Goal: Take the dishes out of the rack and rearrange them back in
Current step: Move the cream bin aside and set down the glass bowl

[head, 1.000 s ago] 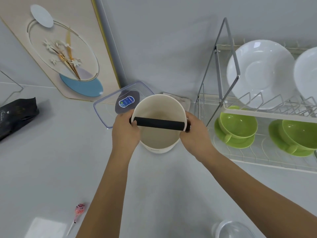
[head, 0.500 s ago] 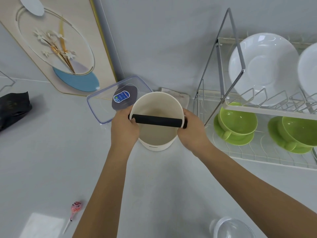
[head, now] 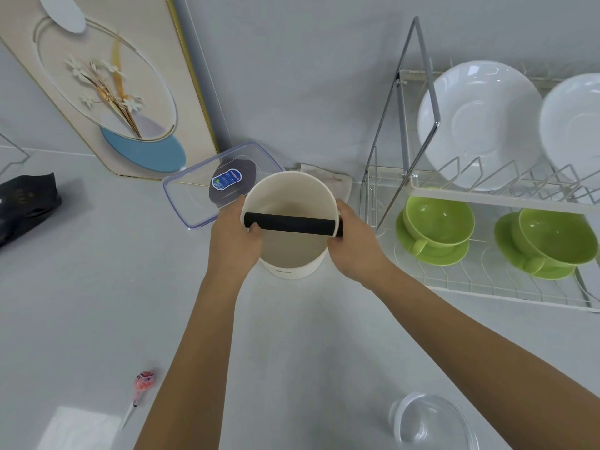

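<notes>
Head view: your left hand (head: 234, 229) and right hand (head: 354, 241) clasp the stiff, light-looking cream container (head: 290, 222) at nine and three o'clock; grip its walls.

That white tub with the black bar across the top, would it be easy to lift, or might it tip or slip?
The white tub looks empty inside, so it is probably light. Its walls look stiff, so it should keep its shape in the grip of the left hand and right hand. The black bar looks matte and foam-like, likely not slippery. The tub's wide, flat base suggests it won't tip readily.

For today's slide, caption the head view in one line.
Both hands, left hand and right hand, grip a white container beside the dish rack.
</notes>
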